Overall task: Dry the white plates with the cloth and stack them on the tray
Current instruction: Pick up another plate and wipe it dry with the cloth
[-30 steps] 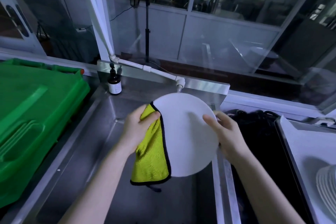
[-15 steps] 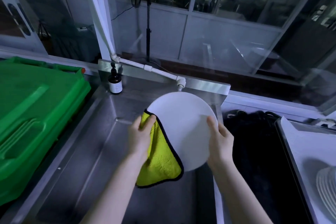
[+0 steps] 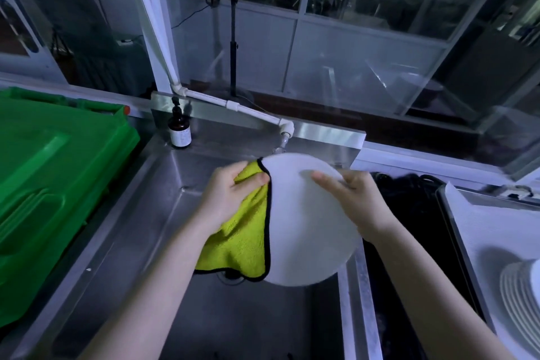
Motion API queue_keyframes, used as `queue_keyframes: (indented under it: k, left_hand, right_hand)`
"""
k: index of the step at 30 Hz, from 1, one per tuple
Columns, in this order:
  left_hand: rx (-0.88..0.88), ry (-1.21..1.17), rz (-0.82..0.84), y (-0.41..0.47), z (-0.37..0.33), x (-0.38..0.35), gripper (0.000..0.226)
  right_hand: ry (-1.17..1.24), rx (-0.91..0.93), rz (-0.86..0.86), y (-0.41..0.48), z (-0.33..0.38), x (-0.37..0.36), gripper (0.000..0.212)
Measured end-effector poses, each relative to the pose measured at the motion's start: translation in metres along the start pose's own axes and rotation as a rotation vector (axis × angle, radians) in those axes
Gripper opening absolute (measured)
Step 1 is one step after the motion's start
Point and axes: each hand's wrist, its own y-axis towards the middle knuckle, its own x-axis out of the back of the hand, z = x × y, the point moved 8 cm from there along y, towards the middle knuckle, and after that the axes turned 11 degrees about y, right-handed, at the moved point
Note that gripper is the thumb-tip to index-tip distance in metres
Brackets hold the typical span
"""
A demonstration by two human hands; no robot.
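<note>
Head view: the person's left hand [image 3: 225, 196] has its fingers curled, pinching the yellow cloth [image 3: 242, 240] against the left edge of a white plate [image 3: 306, 231], tilted up over the steel sink [image 3: 248, 324]. The right hand [image 3: 359, 202] grips the right rim, thumb across the face. More plates [image 3: 520, 301] are stacked on the tray [image 3: 491, 231] at right. The label on the brown bottle [image 3: 180, 131] is too small to read.

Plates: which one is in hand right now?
The plate over the sink: left hand presses the cloth to its edge, right hand grips it. The others sit stacked on the tray, far right.
</note>
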Motion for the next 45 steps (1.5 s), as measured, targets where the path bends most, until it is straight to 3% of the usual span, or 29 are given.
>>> queue_keyframes:
  k: [2,5,7,11,14,16,18,21,24,25,28,29,33,36,38,43,45]
  left_hand:
    - [0.22,-0.217,-0.183,-0.012,0.026,0.002,0.017]
    - [0.417,-0.314,-0.295,-0.025,0.052,-0.001,0.038]
    - [0.413,-0.327,-0.263,-0.024,0.057,0.003,0.048]
    - [0.167,-0.125,-0.131,-0.011,0.034,0.01,0.013]
    - [-0.089,0.176,0.092,-0.003,0.002,-0.015,0.023]
    - [-0.126,0.231,0.169,-0.001,-0.003,-0.024,0.027]
    - [-0.07,0.15,0.119,-0.004,0.002,-0.02,0.05]
    - [0.196,-0.164,-0.134,-0.015,0.033,-0.006,0.032]
    - [0.388,-0.354,-0.24,-0.027,0.054,-0.007,0.057]
    - [0.389,-0.352,-0.24,-0.026,0.055,-0.005,0.055]
    - [0.327,-0.264,-0.234,-0.017,0.05,0.006,0.011]
    - [0.271,-0.204,-0.219,-0.013,0.043,0.01,0.005]
    - [-0.093,0.117,0.057,0.003,-0.007,-0.01,0.018]
    - [-0.146,0.191,0.184,0.003,-0.018,-0.024,0.013]
    - [-0.044,0.069,0.108,-0.002,-0.001,-0.017,0.015]
    - [0.435,-0.368,-0.292,-0.03,0.063,-0.015,0.028]
    - [0.493,-0.462,-0.318,-0.029,0.07,-0.018,0.03]
  right_hand:
    - [0.333,-0.118,-0.253,-0.009,-0.021,0.007,0.026]
    - [0.495,-0.264,-0.383,-0.025,-0.054,-0.006,0.02]
    - [0.435,-0.252,-0.29,-0.024,-0.055,-0.008,0.021]
    - [0.142,-0.024,0.05,-0.001,-0.016,0.001,0.017]
    - [-0.302,0.065,0.329,0.004,-0.006,-0.026,0.05]
    - [-0.324,0.068,0.356,0.005,-0.01,-0.031,0.07]
    - [-0.194,0.034,0.246,0.003,-0.01,-0.018,0.053]
    - [0.194,-0.093,-0.133,-0.004,-0.028,0.007,0.032]
    - [0.489,-0.23,-0.346,-0.021,-0.055,0.001,0.025]
    - [0.464,-0.242,-0.317,-0.022,-0.058,-0.002,0.024]
    - [0.291,-0.129,-0.102,-0.01,-0.037,0.002,0.024]
    - [0.227,-0.074,-0.031,-0.003,-0.025,0.005,0.023]
    - [-0.241,0.098,0.31,0.012,0.006,-0.02,0.029]
    - [-0.353,0.152,0.378,0.012,0.002,-0.032,0.055]
    - [-0.236,0.125,0.235,0.013,0.002,-0.015,0.052]
    - [0.502,-0.181,-0.432,-0.008,-0.05,0.007,0.028]
    - [0.535,-0.214,-0.489,-0.018,-0.065,-0.005,0.028]
